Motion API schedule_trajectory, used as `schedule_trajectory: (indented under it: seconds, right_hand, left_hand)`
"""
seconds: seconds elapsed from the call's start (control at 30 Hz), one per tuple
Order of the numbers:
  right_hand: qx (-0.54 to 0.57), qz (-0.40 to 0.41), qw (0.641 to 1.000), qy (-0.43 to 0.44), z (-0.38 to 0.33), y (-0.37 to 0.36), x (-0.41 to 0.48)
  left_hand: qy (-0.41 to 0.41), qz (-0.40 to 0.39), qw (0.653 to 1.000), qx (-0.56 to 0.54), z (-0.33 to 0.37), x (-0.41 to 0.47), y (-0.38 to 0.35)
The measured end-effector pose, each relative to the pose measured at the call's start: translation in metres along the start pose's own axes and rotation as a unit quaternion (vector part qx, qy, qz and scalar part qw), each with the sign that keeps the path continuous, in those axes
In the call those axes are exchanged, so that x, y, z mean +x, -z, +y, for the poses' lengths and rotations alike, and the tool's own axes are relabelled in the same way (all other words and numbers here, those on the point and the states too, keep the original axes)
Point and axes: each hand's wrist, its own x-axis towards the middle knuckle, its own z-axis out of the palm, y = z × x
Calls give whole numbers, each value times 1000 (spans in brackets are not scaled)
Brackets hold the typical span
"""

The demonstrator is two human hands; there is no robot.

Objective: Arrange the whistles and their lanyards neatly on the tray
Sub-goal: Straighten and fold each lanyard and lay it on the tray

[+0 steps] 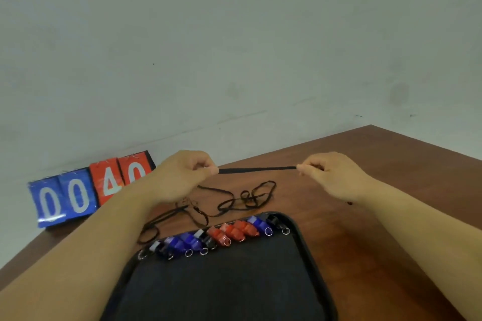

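While whistles (216,238) line the tray (221,281), both hands' grips pinching one taut lanyard (257,170)

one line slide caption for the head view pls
Both hands stretch a black lanyard taut above the whistles on the tray.

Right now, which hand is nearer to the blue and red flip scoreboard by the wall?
Left. The left hand is just right of the scoreboard; the right hand is far across the table, beyond the stretched black lanyard.
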Motion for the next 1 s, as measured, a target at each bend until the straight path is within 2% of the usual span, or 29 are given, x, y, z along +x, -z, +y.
schedule_trajectory:
  seconds: [0.13, 0.27, 0.4, 0.5, 0.6, 0.67, 0.8, 1.0]
  right_hand:
    - [41, 52, 998, 3, -35, -7, 21]
    - [82, 95, 992, 12, -62, -27, 38]
    - [95, 122, 988, -13, -70, -44, 49]
    - [94, 133, 986, -39, -61, -55, 53]
    - [88, 125, 986, -68, -46, -69, 53]
    - [61, 102, 990, -81, -33, -78, 52]
    - [62, 64, 991, -102, -18, -83, 53]
    - [55, 24, 995, -83, -22, -90, 49]
  left_hand:
    - [59, 89, 990, -96, -49, -26, 8]
    - [105, 165, 955, -223, -88, -35, 2]
    - [114, 197, 949, -216, -108, -26, -2]
    - [118, 171, 959, -195, -120, -14, 3]
    - [115, 139, 969, -171, -130, -5, 2]
    - [128, 148, 962, -188, -138, -2, -4]
    - [179, 209, 920, -278, -161, -3, -16]
    - [197, 276, 882, -327, -170, -14, -27]
